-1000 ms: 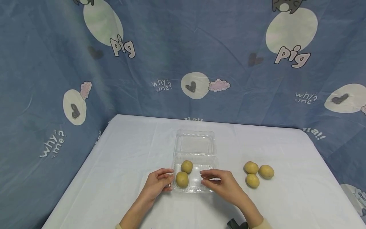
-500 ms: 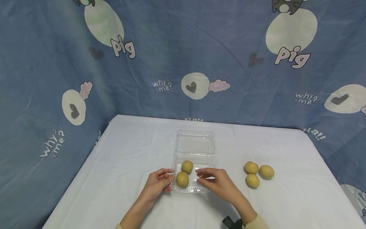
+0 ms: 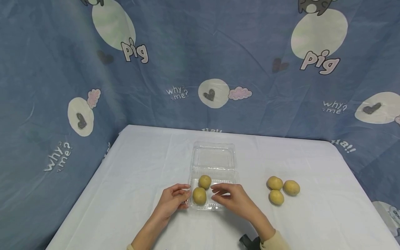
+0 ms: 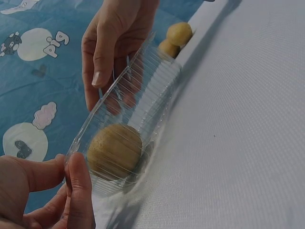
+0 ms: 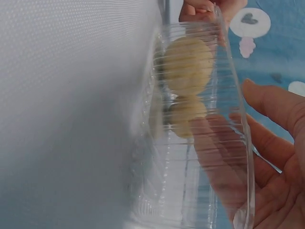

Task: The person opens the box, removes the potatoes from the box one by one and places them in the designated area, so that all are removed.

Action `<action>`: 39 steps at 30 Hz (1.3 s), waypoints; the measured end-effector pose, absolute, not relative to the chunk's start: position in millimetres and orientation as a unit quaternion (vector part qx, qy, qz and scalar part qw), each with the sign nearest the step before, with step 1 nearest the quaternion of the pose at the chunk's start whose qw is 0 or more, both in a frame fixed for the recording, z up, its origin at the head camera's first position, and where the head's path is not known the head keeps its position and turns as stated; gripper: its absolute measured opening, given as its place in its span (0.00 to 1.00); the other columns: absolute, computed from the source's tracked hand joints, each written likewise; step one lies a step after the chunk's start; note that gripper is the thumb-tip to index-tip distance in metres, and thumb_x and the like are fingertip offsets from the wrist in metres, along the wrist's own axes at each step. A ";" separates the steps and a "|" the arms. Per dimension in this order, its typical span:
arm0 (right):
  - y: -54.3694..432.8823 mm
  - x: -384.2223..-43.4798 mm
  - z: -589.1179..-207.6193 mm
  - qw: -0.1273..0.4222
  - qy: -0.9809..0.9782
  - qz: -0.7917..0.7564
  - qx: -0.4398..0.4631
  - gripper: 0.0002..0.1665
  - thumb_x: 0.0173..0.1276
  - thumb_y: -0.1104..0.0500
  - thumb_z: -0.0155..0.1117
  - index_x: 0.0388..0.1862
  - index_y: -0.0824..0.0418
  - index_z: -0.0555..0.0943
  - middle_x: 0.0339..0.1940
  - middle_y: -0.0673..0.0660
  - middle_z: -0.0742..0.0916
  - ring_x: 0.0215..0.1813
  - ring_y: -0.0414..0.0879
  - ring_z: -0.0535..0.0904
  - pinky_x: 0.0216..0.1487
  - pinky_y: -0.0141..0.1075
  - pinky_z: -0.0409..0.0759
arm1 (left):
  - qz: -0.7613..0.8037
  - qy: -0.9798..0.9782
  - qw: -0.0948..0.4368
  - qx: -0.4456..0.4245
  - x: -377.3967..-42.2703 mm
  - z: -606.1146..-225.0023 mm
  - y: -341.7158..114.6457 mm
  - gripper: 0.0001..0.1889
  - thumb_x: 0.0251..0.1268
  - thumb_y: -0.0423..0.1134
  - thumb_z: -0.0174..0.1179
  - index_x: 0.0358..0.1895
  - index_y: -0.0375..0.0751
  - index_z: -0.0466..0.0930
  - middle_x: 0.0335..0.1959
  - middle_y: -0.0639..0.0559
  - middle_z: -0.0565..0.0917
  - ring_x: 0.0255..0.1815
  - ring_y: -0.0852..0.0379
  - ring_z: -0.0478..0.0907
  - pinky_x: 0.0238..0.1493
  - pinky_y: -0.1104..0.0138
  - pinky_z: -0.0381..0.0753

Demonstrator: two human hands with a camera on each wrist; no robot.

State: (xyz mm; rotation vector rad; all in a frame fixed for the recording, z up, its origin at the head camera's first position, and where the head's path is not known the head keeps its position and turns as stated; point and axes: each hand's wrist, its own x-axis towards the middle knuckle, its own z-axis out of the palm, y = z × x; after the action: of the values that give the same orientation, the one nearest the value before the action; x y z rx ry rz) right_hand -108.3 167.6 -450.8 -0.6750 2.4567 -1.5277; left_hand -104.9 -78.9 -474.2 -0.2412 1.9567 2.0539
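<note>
A clear plastic clamshell box [image 3: 210,207] lies with its lid [image 3: 213,156] folded back, away from me. In the left part of its base sit two yellow potatoes, a nearer one [image 3: 199,196] and a farther one [image 3: 205,182]. Thumb and fingers of my left hand [image 3: 170,202] pinch the box's left rim, seen close in the left wrist view. My right hand [image 3: 235,199] hovers over the right half of the base, holding nothing. In the right wrist view its loosely bent fingers [image 5: 217,162] show through the ribbed wall, pointing toward the potatoes.
Several more things share the white-covered table [image 3: 150,159]: three loose potatoes, one at the back [image 3: 274,183], one at the right [image 3: 292,188] and one in front [image 3: 276,197], clustered right of the box. A printed blue cloth [image 3: 250,114] hangs behind the table.
My right hand has moved left over the box, closer to the two potatoes inside. The left hand, the box and all the potatoes stay where they were.
</note>
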 end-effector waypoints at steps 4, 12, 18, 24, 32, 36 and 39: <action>164.5 -110.2 -453.6 0.086 0.827 -0.506 -0.230 0.18 0.67 0.59 0.68 0.51 0.69 0.82 0.47 0.62 0.86 0.45 0.51 0.84 0.45 0.30 0.83 | 0.716 0.678 0.145 -0.082 -104.2 -472.9 -78.9 0.19 0.65 0.33 0.64 0.55 0.28 0.76 0.33 0.50 0.78 0.29 0.60 0.73 0.28 0.69 0.84; 157.6 -113.1 -456.1 0.083 0.831 -0.495 -0.241 0.17 0.66 0.60 0.68 0.50 0.70 0.82 0.47 0.62 0.86 0.44 0.50 0.85 0.45 0.29 0.83 | 0.720 0.672 0.153 -0.077 -104.8 -471.8 -79.5 0.18 0.65 0.33 0.65 0.55 0.28 0.76 0.33 0.50 0.78 0.28 0.61 0.74 0.29 0.70 0.84; 153.1 -114.4 -457.0 0.083 0.834 -0.488 -0.244 0.17 0.67 0.59 0.69 0.50 0.69 0.82 0.47 0.62 0.86 0.44 0.50 0.85 0.44 0.29 0.83 | 0.718 0.675 0.150 -0.080 -105.5 -472.4 -80.3 0.18 0.64 0.33 0.65 0.54 0.28 0.76 0.33 0.50 0.78 0.28 0.60 0.74 0.28 0.71 0.84; 149.9 -115.8 -457.9 0.092 0.835 -0.484 -0.245 0.17 0.67 0.60 0.68 0.51 0.69 0.82 0.48 0.63 0.86 0.45 0.51 0.85 0.45 0.30 0.83 | 0.716 0.676 0.154 -0.084 -105.1 -472.9 -81.0 0.18 0.64 0.33 0.65 0.54 0.28 0.76 0.33 0.49 0.78 0.28 0.60 0.74 0.29 0.70 0.84; 146.9 -117.7 -460.2 0.092 0.836 -0.484 -0.244 0.18 0.67 0.60 0.67 0.52 0.69 0.81 0.49 0.62 0.86 0.45 0.52 0.85 0.46 0.30 0.83 | 0.719 0.674 0.151 -0.078 -105.0 -473.9 -80.7 0.19 0.64 0.33 0.65 0.55 0.27 0.75 0.32 0.50 0.78 0.28 0.60 0.74 0.29 0.70 0.84; 145.6 -119.2 -461.5 0.083 0.837 -0.480 -0.250 0.19 0.66 0.59 0.69 0.51 0.70 0.81 0.49 0.63 0.86 0.44 0.53 0.85 0.45 0.31 0.83 | 0.719 0.674 0.152 -0.076 -104.6 -473.3 -80.2 0.19 0.64 0.33 0.65 0.55 0.27 0.75 0.32 0.50 0.78 0.28 0.60 0.74 0.29 0.70 0.84; 144.5 -120.0 -461.0 0.080 0.839 -0.475 -0.253 0.20 0.66 0.58 0.69 0.52 0.70 0.81 0.48 0.63 0.86 0.44 0.52 0.85 0.44 0.31 0.83 | 0.718 0.675 0.154 -0.077 -104.3 -472.5 -79.8 0.20 0.64 0.33 0.65 0.55 0.27 0.75 0.33 0.50 0.78 0.28 0.61 0.74 0.30 0.70 0.84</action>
State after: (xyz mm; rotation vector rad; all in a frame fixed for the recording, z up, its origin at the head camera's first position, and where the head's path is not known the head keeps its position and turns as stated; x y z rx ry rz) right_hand -120.0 144.5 -461.0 -0.7555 2.5106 -1.4195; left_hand -104.3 -79.8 -472.5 -0.2204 1.9354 2.0573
